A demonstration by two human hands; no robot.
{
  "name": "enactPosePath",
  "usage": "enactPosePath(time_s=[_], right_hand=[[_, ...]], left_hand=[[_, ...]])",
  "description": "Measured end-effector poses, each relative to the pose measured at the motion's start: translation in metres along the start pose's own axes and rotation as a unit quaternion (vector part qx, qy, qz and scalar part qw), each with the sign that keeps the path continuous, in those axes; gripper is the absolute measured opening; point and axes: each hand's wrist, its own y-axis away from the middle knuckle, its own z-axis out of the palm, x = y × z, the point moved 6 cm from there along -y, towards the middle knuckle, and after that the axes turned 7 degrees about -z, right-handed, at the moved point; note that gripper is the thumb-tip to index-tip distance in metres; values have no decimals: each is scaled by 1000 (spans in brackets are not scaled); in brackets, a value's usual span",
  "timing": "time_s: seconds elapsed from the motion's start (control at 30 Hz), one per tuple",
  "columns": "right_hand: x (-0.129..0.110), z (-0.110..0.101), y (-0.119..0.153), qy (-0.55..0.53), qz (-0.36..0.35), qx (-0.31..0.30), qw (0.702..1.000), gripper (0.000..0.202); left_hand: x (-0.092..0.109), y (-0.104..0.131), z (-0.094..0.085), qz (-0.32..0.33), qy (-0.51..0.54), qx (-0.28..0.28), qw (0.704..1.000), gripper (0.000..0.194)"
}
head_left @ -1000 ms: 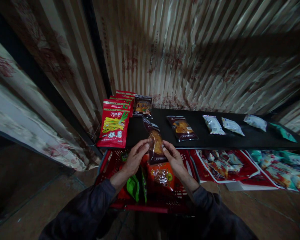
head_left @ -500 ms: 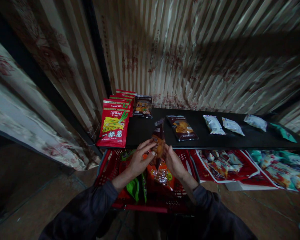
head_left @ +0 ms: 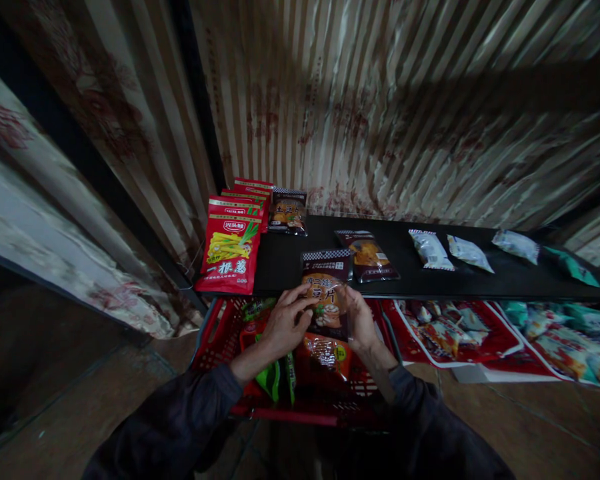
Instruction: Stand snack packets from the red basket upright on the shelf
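Between my two hands is a dark brown bag of potato chips (head_left: pixel 326 310), its printed front turned toward me, above a red basket. My right hand (head_left: pixel 361 321) grips its right edge. At the left edge my left hand (head_left: pixel 283 325) has its fingers across the front of the bag. A similar brown chip bag (head_left: pixel 289 213) stands at the back of the black shelf (head_left: pixel 320 233), beside a row of red snack bags (head_left: pixel 231 257). Another brown bag (head_left: pixel 367 257) lies on the shelf to the right of my hands.
The red basket (head_left: pixel 290 419) below my hands holds green and orange packets (head_left: pixel 330 357). Farther right on the shelf lie white packets (head_left: pixel 430 250) and a teal packet (head_left: pixel 573 267). More red baskets (head_left: pixel 503 343) with snacks stand below. A dark post (head_left: pixel 195 93) rises at left.
The chip bag has turned from edge-on to facing me, between both hands. My right hand now grips its right edge. Bags on the shelf stay in place.
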Motion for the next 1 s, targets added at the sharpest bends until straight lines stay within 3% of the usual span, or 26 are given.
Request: enactPosePath(time_s=[0.1,0.2,0.3,0.4,0.57,0.7,0.9,1.0], right_hand=[[-2,-3,-1,-22,31,7,999,31],[-1,-9,-2,-36,58,19,997,30],[3,-14,-2,-16,79,17,997,33],[6,-15,-2,30,82,0,996,39],[13,-14,-3,91,92,-43,991,41],[17,-18,-6,93,88,-38,991,38],[7,-32,-16,96,-24,62,993,35],[3,-32,-17,92,-56,75,991,37]], left_hand=[[-14,-4,-5,-54,37,35,997,30],[-34,-9,-11,-157,123,67,977,27],[-48,-11,-11,-244,259,66,932,32],[-52,-11,-8,-287,371,63,881,45],[-59,-8,-5,-343,421,84,835,46],[-65,-8,-10,-349,412,111,835,40],[-64,-10,-15,-324,355,120,869,33],[-61,-10,-13,-323,334,115,878,29]])
